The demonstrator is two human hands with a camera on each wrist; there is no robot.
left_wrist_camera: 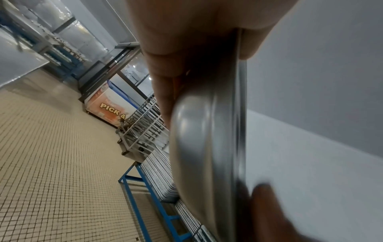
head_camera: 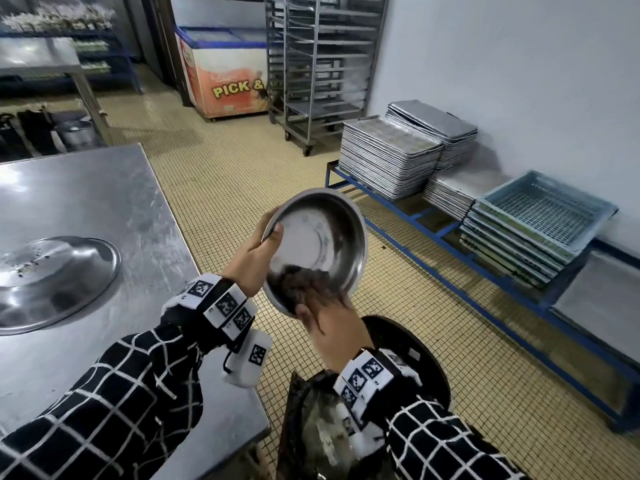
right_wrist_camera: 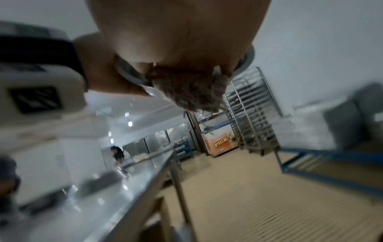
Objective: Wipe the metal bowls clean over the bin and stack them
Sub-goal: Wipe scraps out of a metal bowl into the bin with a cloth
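While your left hand [head_camera: 254, 258] pinched the rim of the metal bowl [head_camera: 322, 237], thumb inside, your right hand [head_camera: 329, 322] pressed a brown wad [head_camera: 301, 278] against its lower inner wall; whether those fingers curled, I cannot tell. It hung tilted above the bin [head_camera: 424, 355], beside the counter [head_camera: 104, 202].

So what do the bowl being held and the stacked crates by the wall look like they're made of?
Bowl: apparently stainless steel, dull-polished; grey sheen with soft reflections, thin rolled rim. Crates: likely plastic, matte pale blue-grey with a moulded mesh base; can't be sure from here.
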